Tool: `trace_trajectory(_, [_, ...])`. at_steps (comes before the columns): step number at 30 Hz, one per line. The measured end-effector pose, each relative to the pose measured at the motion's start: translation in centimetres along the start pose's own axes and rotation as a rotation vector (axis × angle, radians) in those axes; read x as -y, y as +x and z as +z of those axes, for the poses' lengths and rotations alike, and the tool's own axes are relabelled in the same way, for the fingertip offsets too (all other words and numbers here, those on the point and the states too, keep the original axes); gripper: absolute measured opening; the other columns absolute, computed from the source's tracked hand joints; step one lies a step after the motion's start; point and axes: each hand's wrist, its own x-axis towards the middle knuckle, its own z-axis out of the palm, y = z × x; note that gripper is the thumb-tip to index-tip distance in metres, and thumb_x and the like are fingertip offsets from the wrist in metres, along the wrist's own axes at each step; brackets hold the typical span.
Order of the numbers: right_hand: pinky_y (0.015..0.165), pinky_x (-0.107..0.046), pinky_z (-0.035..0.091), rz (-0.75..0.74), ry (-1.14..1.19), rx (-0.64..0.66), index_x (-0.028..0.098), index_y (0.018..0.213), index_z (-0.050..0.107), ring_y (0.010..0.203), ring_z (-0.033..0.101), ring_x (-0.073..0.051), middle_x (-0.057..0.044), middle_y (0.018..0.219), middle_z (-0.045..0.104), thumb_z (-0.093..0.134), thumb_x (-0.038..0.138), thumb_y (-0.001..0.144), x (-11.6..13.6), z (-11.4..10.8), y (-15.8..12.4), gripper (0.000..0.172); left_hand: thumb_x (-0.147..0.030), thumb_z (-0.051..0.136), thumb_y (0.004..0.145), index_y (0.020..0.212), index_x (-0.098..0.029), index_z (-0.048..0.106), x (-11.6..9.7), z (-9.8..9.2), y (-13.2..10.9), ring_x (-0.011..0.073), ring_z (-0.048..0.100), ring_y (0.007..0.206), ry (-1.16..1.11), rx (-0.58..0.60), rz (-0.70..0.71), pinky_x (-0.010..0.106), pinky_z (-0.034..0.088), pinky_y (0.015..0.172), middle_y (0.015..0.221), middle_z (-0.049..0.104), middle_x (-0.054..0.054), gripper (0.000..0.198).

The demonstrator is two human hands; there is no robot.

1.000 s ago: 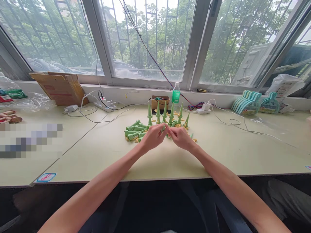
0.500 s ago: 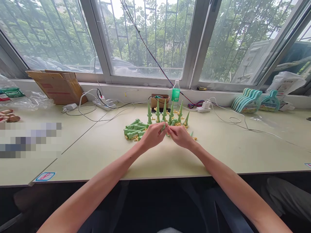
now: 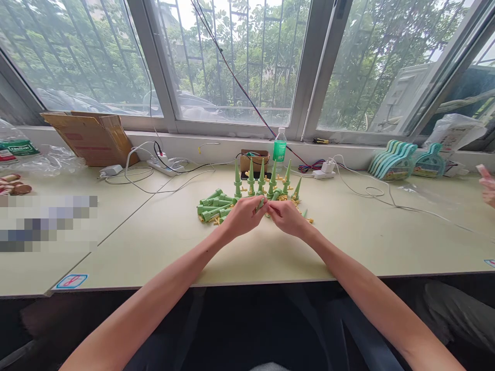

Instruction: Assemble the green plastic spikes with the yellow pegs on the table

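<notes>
My left hand [image 3: 246, 215] is closed around a green plastic watering spike [image 3: 260, 203], of which only a small part shows between the fingers. My right hand [image 3: 286, 215] meets it fingertip to fingertip in a pinch; whatever lies in that pinch is hidden. Just beyond the hands, several green watering spikes [image 3: 250, 178] stand upright in a row, with yellow valves on their sides. More green spike pieces [image 3: 212, 211] lie heaped to the left of my left hand. Small yellow valves [image 3: 309, 220] lie by my right hand, partly covered by it.
Behind the row stand a small cardboard box [image 3: 254, 161] and a green-labelled bottle [image 3: 279, 147]. Power strips [image 3: 166, 165] and white cables run along the back. Teal hanger-like pieces [image 3: 392, 161] stand at right. Another person's hand [image 3: 489, 190] shows at the right edge.
Another person's hand has come into view at the right edge. My own two hands hold almost the same pose and place.
</notes>
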Motion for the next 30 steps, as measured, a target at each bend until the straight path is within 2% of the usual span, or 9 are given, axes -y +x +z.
trace_trajectory(14, [0.053, -0.024, 0.027, 0.003, -0.024, 0.037, 0.018, 0.063, 0.045, 0.052, 0.032, -0.01, 0.002, 0.055, 0.042, 0.038, 0.024, 0.092, -0.16, 0.12, -0.12, 0.031, -0.029, 0.046, 0.092, 0.076, -0.017, 0.059, -0.13, -0.2, 0.05, 0.0084, 0.036, 0.047, 0.05, 0.066, 0.023, 0.021, 0.033, 0.051, 0.052, 0.042, -0.005, 0.024])
trace_trajectory(30, [0.051, -0.025, 0.025, 0.006, -0.019, 0.058, 0.018, 0.062, 0.045, 0.051, 0.03, -0.01, 0.003, 0.054, 0.041, 0.039, 0.022, 0.091, 0.05, -0.08, -0.13, 0.03, -0.029, 0.046, 0.092, 0.072, -0.017, 0.057, -0.12, -0.27, 0.02, 0.0081, 0.036, 0.047, 0.067, 0.054, 0.057, 0.022, 0.032, 0.05, 0.051, 0.041, -0.005, 0.025])
